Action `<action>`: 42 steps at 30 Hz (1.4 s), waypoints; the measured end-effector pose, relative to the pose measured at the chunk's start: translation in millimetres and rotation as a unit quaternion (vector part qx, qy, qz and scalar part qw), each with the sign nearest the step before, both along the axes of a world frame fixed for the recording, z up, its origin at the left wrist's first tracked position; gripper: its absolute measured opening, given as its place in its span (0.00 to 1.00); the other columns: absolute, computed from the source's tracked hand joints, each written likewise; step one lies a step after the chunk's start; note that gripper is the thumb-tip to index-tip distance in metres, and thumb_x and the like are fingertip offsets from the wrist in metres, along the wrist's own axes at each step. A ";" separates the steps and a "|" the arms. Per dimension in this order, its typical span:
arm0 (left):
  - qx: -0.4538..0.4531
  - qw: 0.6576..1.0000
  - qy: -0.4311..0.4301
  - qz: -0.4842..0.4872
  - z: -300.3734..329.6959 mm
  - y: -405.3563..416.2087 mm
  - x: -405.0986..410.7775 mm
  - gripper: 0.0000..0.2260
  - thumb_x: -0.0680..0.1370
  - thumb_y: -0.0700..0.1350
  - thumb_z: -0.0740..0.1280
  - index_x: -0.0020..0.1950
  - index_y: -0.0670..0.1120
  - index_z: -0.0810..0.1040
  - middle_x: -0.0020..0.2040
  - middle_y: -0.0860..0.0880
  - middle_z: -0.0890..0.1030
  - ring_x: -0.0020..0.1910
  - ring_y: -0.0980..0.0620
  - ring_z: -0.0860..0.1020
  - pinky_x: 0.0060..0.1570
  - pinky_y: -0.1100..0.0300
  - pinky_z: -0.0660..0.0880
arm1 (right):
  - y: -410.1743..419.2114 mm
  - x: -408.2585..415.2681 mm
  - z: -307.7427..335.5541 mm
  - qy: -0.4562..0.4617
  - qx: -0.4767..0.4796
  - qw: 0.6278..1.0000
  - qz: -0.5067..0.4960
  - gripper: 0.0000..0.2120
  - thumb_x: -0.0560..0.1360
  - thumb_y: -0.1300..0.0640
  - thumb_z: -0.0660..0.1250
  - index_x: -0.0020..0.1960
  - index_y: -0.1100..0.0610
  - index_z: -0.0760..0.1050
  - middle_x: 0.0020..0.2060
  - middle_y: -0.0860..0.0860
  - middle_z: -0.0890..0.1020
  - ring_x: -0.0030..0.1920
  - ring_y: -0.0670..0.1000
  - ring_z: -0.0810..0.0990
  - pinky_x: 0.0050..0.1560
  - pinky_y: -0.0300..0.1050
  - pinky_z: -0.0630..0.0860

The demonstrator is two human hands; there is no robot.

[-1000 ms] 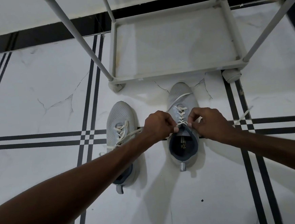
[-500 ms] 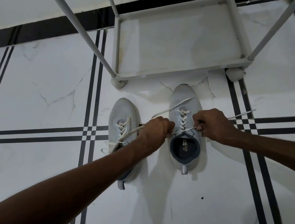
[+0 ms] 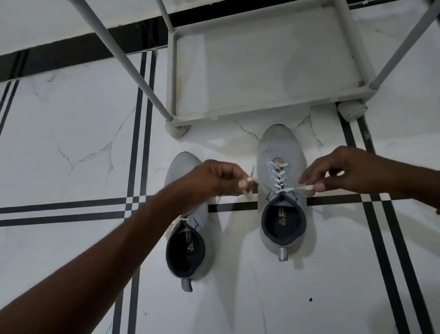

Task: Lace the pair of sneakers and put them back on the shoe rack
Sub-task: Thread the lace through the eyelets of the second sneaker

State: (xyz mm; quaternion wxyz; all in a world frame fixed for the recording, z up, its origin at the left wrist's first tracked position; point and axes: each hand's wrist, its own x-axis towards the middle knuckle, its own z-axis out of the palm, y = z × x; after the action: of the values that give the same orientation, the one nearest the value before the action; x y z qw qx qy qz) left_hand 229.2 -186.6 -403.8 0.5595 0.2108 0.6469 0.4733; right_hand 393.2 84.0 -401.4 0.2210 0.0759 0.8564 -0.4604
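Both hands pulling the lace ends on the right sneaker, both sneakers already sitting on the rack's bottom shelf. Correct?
Not quite. The left hand and right hand do pull the lace ends of the right sneaker, but the head view shows both sneakers, including the left sneaker, on the floor before the shoe rack, not on its shelf.

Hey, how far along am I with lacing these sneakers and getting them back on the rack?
Done: the right sneaker looks laced up to its top eyelets. In hand: your left hand and right hand pinch its lace ends, pulled apart, untied. Left: the left sneaker's lace looks loose, and both shoes sit on the floor before the shoe rack.
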 end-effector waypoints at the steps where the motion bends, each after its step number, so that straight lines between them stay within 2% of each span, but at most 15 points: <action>1: 0.015 0.999 -0.028 0.016 -1.4 5.7 2.7 0.04 0.76 0.36 0.71 0.48 0.43 0.84 0.54 0.37 0.85 0.60 0.41 0.82 0.58 0.56 0.78 | -2.2 -1.0 3.1 -0.006 -0.066 0.997 -0.025 0.05 0.73 0.59 0.74 0.45 0.51 0.87 0.51 0.42 0.86 0.54 0.39 0.83 0.55 0.35 0.76; 4: 0.036 0.997 -0.059 0.029 -9.7 25.3 12.5 0.05 0.78 0.35 0.69 0.50 0.43 0.83 0.52 0.41 0.85 0.57 0.44 0.81 0.54 0.58 0.78 | -14.5 -4.5 2.3 -0.016 -0.205 0.975 -0.082 0.07 0.73 0.63 0.71 0.50 0.60 0.85 0.54 0.51 0.86 0.57 0.46 0.83 0.58 0.38 0.77; 7: 0.039 0.995 -0.070 0.055 -12.8 42.1 17.9 0.04 0.79 0.38 0.69 0.50 0.45 0.82 0.49 0.46 0.85 0.51 0.49 0.82 0.55 0.55 0.77 | -28.5 -8.3 -3.1 -0.006 -0.248 0.959 -0.135 0.06 0.71 0.60 0.72 0.47 0.59 0.85 0.42 0.54 0.87 0.44 0.50 0.83 0.47 0.41 0.79; 9: 0.038 0.994 -0.080 0.070 -12.0 49.9 17.2 0.04 0.79 0.40 0.68 0.48 0.46 0.83 0.46 0.49 0.85 0.46 0.52 0.82 0.50 0.59 0.77 | -34.5 -11.0 -5.9 0.004 -0.245 0.954 -0.175 0.09 0.69 0.57 0.74 0.47 0.60 0.85 0.37 0.52 0.87 0.39 0.47 0.82 0.43 0.43 0.78; 12: 0.024 0.992 -0.077 0.093 -13.0 56.9 14.9 0.05 0.79 0.43 0.70 0.45 0.48 0.84 0.41 0.50 0.83 0.38 0.53 0.76 0.43 0.59 0.71 | -40.5 -12.7 -6.7 0.023 -0.226 0.951 -0.211 0.07 0.71 0.58 0.74 0.47 0.61 0.85 0.38 0.54 0.87 0.35 0.46 0.80 0.36 0.41 0.76; 14: 0.007 0.991 -0.070 0.113 -17.1 59.0 16.0 0.05 0.78 0.45 0.71 0.42 0.50 0.83 0.37 0.51 0.81 0.37 0.53 0.74 0.43 0.59 0.70 | -44.3 -13.7 -7.1 0.042 -0.212 0.949 -0.230 0.05 0.72 0.59 0.74 0.45 0.61 0.84 0.38 0.56 0.87 0.33 0.47 0.79 0.32 0.40 0.75; 17: -0.011 0.990 -0.029 0.140 -24.5 61.7 20.4 0.05 0.76 0.48 0.73 0.42 0.48 0.83 0.35 0.51 0.82 0.37 0.53 0.78 0.43 0.60 0.74 | -47.4 -13.6 -9.7 0.082 -0.169 0.952 -0.241 0.04 0.72 0.60 0.74 0.45 0.60 0.84 0.34 0.57 0.86 0.30 0.50 0.79 0.28 0.39 0.75; 21: -0.032 0.989 -0.030 0.143 -28.0 65.7 19.4 0.05 0.77 0.42 0.71 0.51 0.42 0.83 0.42 0.45 0.83 0.43 0.48 0.80 0.51 0.54 0.78 | -51.4 -11.9 -13.6 0.103 -0.141 0.953 -0.250 0.06 0.73 0.63 0.73 0.49 0.58 0.85 0.30 0.57 0.85 0.28 0.49 0.80 0.30 0.40 0.80; 25: -0.050 0.989 -0.039 0.132 -26.5 67.4 19.0 0.05 0.77 0.37 0.68 0.50 0.44 0.82 0.39 0.47 0.82 0.35 0.52 0.79 0.36 0.62 0.77 | -54.1 -12.0 -10.1 0.082 -0.141 0.963 -0.216 0.05 0.74 0.65 0.71 0.46 0.59 0.85 0.34 0.52 0.87 0.32 0.48 0.81 0.33 0.41 0.79; 29: -0.043 0.987 -0.059 0.140 -28.8 67.9 24.5 0.05 0.77 0.36 0.68 0.51 0.43 0.81 0.42 0.43 0.83 0.34 0.51 0.82 0.37 0.61 0.78 | -55.1 -12.6 -9.7 0.066 -0.144 0.961 -0.226 0.04 0.74 0.65 0.72 0.48 0.59 0.83 0.37 0.55 0.87 0.34 0.53 0.81 0.34 0.43 0.80; 31: -0.036 0.985 -0.064 0.156 -28.7 68.0 26.2 0.06 0.77 0.36 0.68 0.53 0.42 0.81 0.43 0.43 0.83 0.34 0.52 0.82 0.37 0.61 0.79 | -58.0 -12.2 -12.9 0.073 -0.117 0.962 -0.235 0.04 0.73 0.62 0.73 0.48 0.59 0.82 0.35 0.57 0.86 0.33 0.57 0.83 0.35 0.50 0.82; 33: -0.033 0.984 -0.069 0.160 -28.3 67.5 26.7 0.07 0.77 0.36 0.68 0.54 0.43 0.81 0.46 0.42 0.82 0.37 0.51 0.81 0.39 0.59 0.79 | -61.1 -11.0 -16.0 0.083 -0.086 0.963 -0.241 0.07 0.71 0.59 0.76 0.46 0.57 0.81 0.33 0.53 0.85 0.32 0.59 0.84 0.36 0.53 0.83; 35: -0.026 0.984 -0.092 0.153 -28.6 66.8 27.6 0.06 0.78 0.37 0.68 0.52 0.44 0.81 0.48 0.41 0.83 0.39 0.49 0.82 0.42 0.58 0.80 | -62.3 -10.6 -18.5 0.084 -0.069 0.965 -0.237 0.10 0.68 0.58 0.79 0.46 0.56 0.81 0.34 0.51 0.86 0.33 0.58 0.85 0.37 0.53 0.83; 39: -0.017 0.980 -0.114 0.162 -30.2 63.7 26.1 0.04 0.79 0.37 0.67 0.52 0.45 0.80 0.45 0.44 0.84 0.40 0.49 0.83 0.42 0.59 0.80 | -57.4 -9.7 -21.3 0.077 -0.083 0.961 -0.252 0.09 0.68 0.63 0.78 0.46 0.58 0.81 0.35 0.54 0.86 0.40 0.56 0.86 0.47 0.54 0.83; 42: -0.025 0.975 -0.100 0.195 -32.9 58.0 21.3 0.04 0.79 0.37 0.67 0.51 0.44 0.80 0.41 0.46 0.85 0.43 0.46 0.86 0.39 0.58 0.80 | -48.4 -7.5 -18.8 0.095 -0.083 0.950 -0.286 0.09 0.68 0.61 0.78 0.46 0.59 0.82 0.34 0.54 0.87 0.38 0.55 0.86 0.41 0.48 0.82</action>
State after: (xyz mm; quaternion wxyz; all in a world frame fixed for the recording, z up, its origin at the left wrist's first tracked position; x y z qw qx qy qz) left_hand 250.5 -128.6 -436.7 0.5237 0.0183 0.6280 0.5754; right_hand 385.7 35.6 -420.2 0.0032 0.2551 0.7746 -0.5787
